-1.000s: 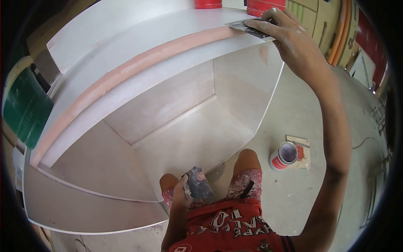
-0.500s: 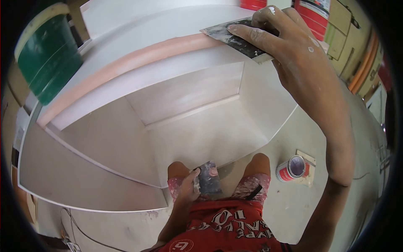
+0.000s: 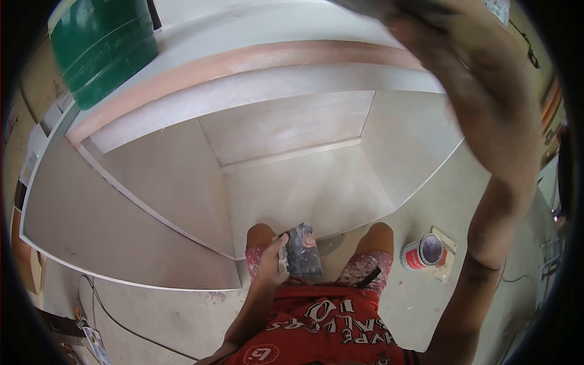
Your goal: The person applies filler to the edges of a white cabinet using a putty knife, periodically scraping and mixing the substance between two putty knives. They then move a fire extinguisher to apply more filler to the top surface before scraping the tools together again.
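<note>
In my left hand [image 3: 273,263], near my lap, is a wide putty knife [image 3: 302,258] with a dab of pink filler on its grey blade. The fingers are closed round its handle end. My right hand [image 3: 450,30] is raised at the top edge, smeared by motion. A dark blade, the second putty knife [image 3: 359,5], shows only in part beside it, cut off by the frame. Below that hand runs a band of pinkish filler [image 3: 243,61] along the front edge of a white cabinet [image 3: 286,188] with an open compartment.
A green bucket [image 3: 106,52] stands on the cabinet's top at the left. On the floor to the right, an open paint can [image 3: 421,252] sits by a small board [image 3: 449,246]. A dark cable [image 3: 131,331] trails across the floor at lower left.
My right hand has moved up and right, lifting its putty knife off the pink band. The view has shifted. My left hand still holds its knife near my lap.
</note>
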### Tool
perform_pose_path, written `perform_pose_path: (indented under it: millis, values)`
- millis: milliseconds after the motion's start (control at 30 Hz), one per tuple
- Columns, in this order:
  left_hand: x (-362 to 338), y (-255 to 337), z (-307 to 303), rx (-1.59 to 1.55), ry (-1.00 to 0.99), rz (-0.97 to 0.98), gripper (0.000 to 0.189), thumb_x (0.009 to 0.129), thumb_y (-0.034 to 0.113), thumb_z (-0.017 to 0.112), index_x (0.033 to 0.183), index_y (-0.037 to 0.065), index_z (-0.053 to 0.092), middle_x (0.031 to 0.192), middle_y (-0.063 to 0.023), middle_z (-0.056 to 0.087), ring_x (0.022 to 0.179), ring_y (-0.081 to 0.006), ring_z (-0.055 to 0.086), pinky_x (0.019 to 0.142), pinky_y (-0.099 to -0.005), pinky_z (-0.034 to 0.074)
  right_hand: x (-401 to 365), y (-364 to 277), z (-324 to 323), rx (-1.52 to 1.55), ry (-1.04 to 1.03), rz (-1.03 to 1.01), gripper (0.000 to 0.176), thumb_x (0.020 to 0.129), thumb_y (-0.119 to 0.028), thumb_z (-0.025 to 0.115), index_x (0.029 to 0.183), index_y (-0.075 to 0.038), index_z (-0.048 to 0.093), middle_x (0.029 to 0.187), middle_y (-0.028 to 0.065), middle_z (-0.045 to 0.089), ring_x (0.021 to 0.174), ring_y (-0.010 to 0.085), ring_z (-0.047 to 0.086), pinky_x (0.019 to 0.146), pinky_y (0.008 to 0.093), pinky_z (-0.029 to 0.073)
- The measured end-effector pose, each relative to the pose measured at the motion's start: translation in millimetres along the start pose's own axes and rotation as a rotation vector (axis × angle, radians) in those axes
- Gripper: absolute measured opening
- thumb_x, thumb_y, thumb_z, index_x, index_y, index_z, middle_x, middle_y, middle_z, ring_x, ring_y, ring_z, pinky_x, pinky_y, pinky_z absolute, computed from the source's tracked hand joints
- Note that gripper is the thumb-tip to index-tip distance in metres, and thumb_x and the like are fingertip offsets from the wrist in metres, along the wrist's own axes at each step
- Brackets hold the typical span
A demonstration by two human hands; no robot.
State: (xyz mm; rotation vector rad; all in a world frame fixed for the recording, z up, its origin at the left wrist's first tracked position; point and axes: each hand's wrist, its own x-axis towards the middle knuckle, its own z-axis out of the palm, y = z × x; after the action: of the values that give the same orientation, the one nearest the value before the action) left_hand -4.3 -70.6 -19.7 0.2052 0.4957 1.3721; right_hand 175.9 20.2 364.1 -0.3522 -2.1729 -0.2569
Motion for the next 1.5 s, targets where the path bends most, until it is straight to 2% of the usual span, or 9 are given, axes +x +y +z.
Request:
perform_pose_path:
  millis: [100, 233, 367, 500, 567, 633, 700, 1033, 1500]
  values:
    - [-8, 12, 31, 0.017, -0.127, 0.092, 0.042, 0.097, 0.035, 0.052, 0.123, 0.002, 0.058, 0.108, -0.0128, 0.067, 0.095, -0.0260, 0.068, 0.084, -0.0398, 0.056, -11, -31, -49, 0.304, -0.362, 0.857, 0.030, 0.088, -0.020, 0.074, 0.104, 0.004, 0.066, 0.085, 0.0056, 0.068, 0.073, 0.0108, 0.063, 0.062, 0.0282, 0.049]
    - [-9, 12, 76, -0.232, -0.351, 0.055, 0.040, 0.098, 0.029, 0.053, 0.126, 0.000, 0.056, 0.114, -0.0148, 0.067, 0.101, -0.0259, 0.067, 0.088, -0.0396, 0.055, -82, -1, 8, 0.714, -0.875, 0.686, 0.041, 0.090, -0.042, 0.071, 0.083, -0.002, 0.066, 0.067, -0.0021, 0.058, 0.061, 0.0092, 0.052, 0.050, 0.0264, 0.042]
    - [-9, 10, 99, -0.181, -0.156, 0.005, 0.038, 0.099, 0.034, 0.051, 0.121, 0.004, 0.059, 0.102, -0.0105, 0.069, 0.089, -0.0258, 0.069, 0.080, -0.0387, 0.057, -167, 3, 44, 1.124, -0.841, 1.505, 0.039, 0.088, -0.041, 0.070, 0.084, -0.002, 0.066, 0.063, -0.0023, 0.053, 0.052, 0.0088, 0.050, 0.043, 0.0247, 0.037]
    - [-12, 7, 96, -0.120, -0.381, 0.045, 0.042, 0.101, 0.040, 0.045, 0.118, 0.004, 0.058, 0.098, -0.0129, 0.066, 0.086, -0.0232, 0.067, 0.076, -0.0440, 0.056, -233, 39, 33, 0.983, -0.741, 1.525, 0.039, 0.089, -0.039, 0.070, 0.086, 0.000, 0.066, 0.065, -0.0018, 0.054, 0.052, 0.0076, 0.051, 0.043, 0.0237, 0.039]
    - [-8, 1, 117, 0.225, -0.001, 0.378, 0.041, 0.100, 0.040, 0.047, 0.116, 0.004, 0.059, 0.098, -0.0133, 0.067, 0.086, -0.0240, 0.067, 0.076, -0.0433, 0.056, -260, 43, 29, 0.697, -0.380, 1.504, 0.037, 0.090, -0.037, 0.071, 0.088, 0.000, 0.066, 0.068, -0.0015, 0.056, 0.054, 0.0080, 0.052, 0.043, 0.0241, 0.040]
    - [9, 0, 122, 0.144, -0.058, 0.355, 0.042, 0.100, 0.037, 0.048, 0.120, 0.002, 0.056, 0.104, -0.0146, 0.066, 0.092, -0.0272, 0.067, 0.083, -0.0434, 0.054, -261, 39, 25, 0.736, -0.102, 1.484, 0.034, 0.091, -0.034, 0.070, 0.090, 0.000, 0.066, 0.072, -0.0010, 0.058, 0.059, 0.0086, 0.055, 0.045, 0.0246, 0.042]
    - [19, -7, 123, 0.070, -0.116, 0.323, 0.043, 0.100, 0.034, 0.048, 0.125, 0.000, 0.054, 0.111, -0.0159, 0.065, 0.097, -0.0304, 0.066, 0.089, -0.0436, 0.053, -246, 44, 18, 0.779, 0.679, 1.368, 0.024, 0.094, -0.028, 0.066, 0.091, -0.004, 0.064, 0.072, -0.0015, 0.056, 0.059, 0.0077, 0.050, 0.052, 0.0242, 0.041]
    - [38, -20, 99, 0.026, -0.013, 0.346, 0.038, 0.100, 0.032, 0.049, 0.124, 0.003, 0.055, 0.111, -0.0114, 0.065, 0.099, -0.0259, 0.065, 0.086, -0.0426, 0.053, -150, 97, -13, -0.513, 0.549, 0.521, 0.036, 0.093, -0.001, 0.054, 0.130, -0.002, 0.055, 0.113, 0.0185, 0.056, 0.102, 0.0345, 0.057, 0.087, 0.0409, 0.047]
    - [31, -8, 59, 0.055, 0.041, 0.332, 0.039, 0.098, 0.033, 0.052, 0.125, 0.006, 0.055, 0.115, -0.0096, 0.065, 0.099, -0.0250, 0.066, 0.081, -0.0386, 0.055, -72, 10, 90, -0.339, 0.372, 0.521, 0.072, 0.074, -0.002, 0.067, 0.142, 0.002, 0.042, 0.123, 0.0215, 0.048, 0.110, 0.0423, 0.048, 0.088, 0.0434, 0.051]
